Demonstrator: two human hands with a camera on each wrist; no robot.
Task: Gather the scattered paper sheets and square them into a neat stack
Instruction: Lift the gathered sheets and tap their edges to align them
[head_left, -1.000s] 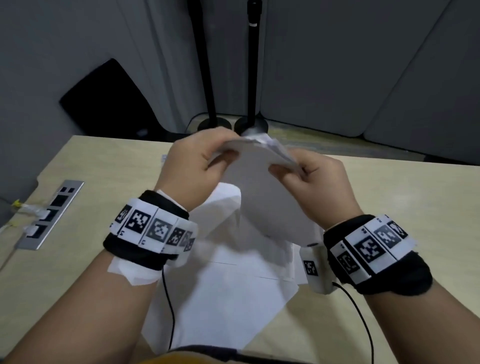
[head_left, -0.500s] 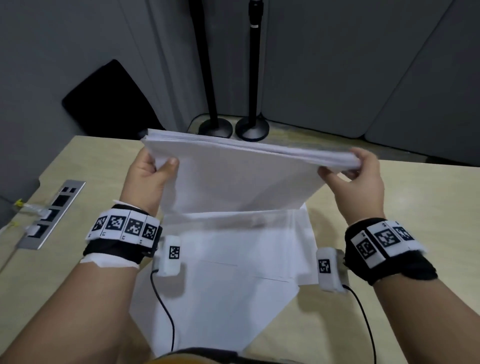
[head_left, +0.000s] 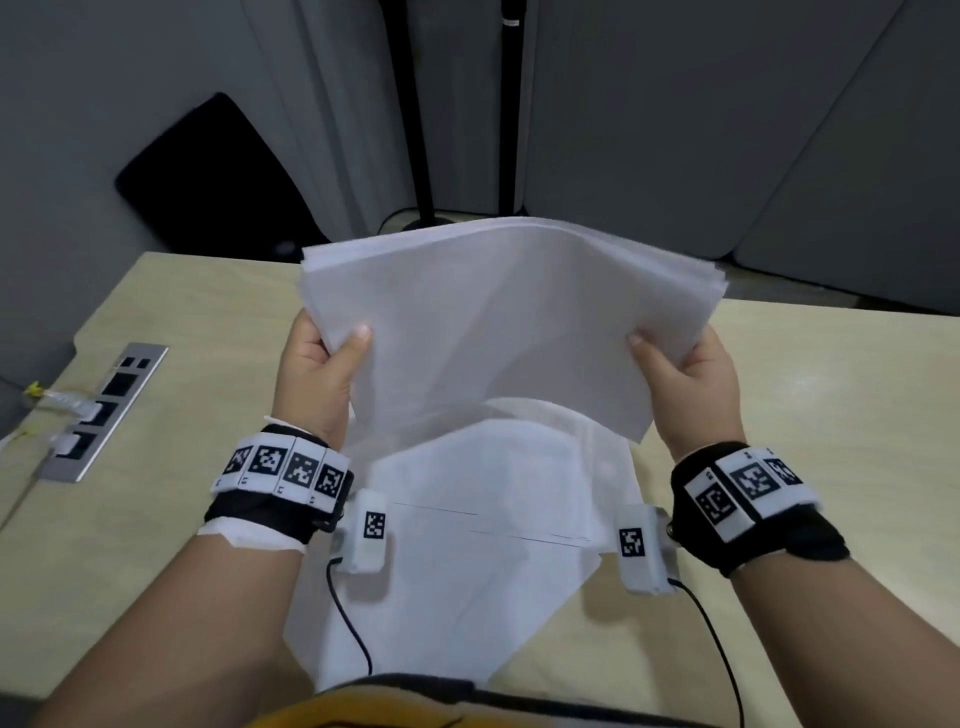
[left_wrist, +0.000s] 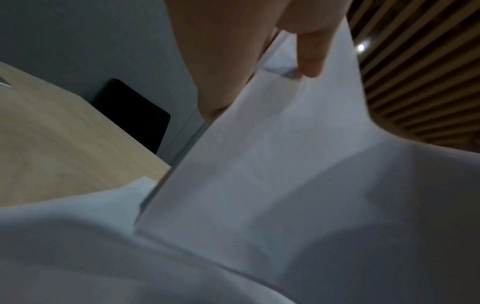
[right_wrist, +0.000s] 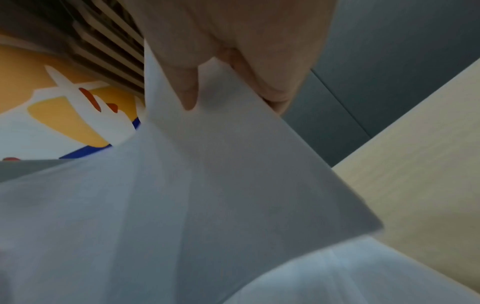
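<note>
I hold a bundle of white paper sheets (head_left: 498, 322) upright above the table, its top edge bowed and the layers slightly fanned at the right. My left hand (head_left: 317, 364) grips the bundle's left edge, thumb on the near face. My right hand (head_left: 685, 374) grips the right edge the same way. In the left wrist view my left hand (left_wrist: 259, 82) pinches the sheets (left_wrist: 259, 185). The right wrist view shows my right hand (right_wrist: 228, 90) pinching the sheets (right_wrist: 207, 185). More white sheets (head_left: 467, 545) lie overlapped and askew on the table beneath.
The light wooden table (head_left: 831, 415) has a metal socket panel (head_left: 104, 410) with plugged cables at its left. Two black stand poles (head_left: 415, 130) rise behind the far edge, beside a dark panel (head_left: 208, 182) on the grey wall.
My hands moved apart from the middle to the bundle's side edges. The bundle went from flat and edge-on to upright, its broad face now toward me.
</note>
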